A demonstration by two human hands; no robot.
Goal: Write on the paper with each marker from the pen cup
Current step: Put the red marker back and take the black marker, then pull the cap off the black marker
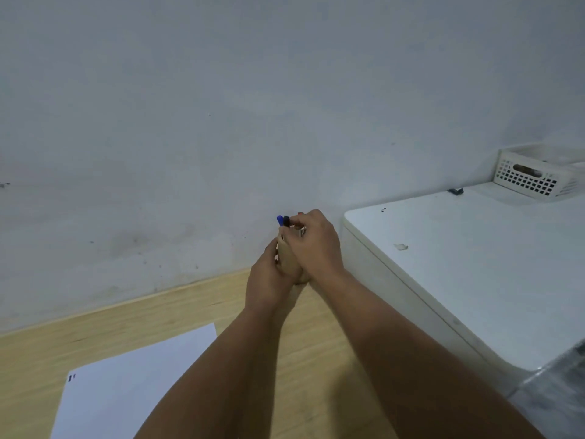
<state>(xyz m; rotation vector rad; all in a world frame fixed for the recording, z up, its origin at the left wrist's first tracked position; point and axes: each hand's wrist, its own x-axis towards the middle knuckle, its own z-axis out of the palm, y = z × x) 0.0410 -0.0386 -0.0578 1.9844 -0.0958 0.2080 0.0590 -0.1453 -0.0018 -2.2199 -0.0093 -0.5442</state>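
A tan pen cup (287,259) stands near the wall at the back of the wooden table (95,327). My left hand (267,280) wraps around its left side and base. My right hand (316,245) reaches over the cup's top, fingers pinched on a marker whose colour is mostly hidden; a bit of red shows at the fingertips. A blue marker (279,220) and a dark marker (286,220) stick up out of the cup, left of my fingers. A white sheet of paper (126,384) lies at the lower left with a small blue mark near its left corner.
A white appliance or cabinet (459,264) rises at the right, close beside my right hand. On it stand a white slotted basket (531,179) and a small dark object (455,191). A grey-white wall (221,122) runs directly behind the cup.
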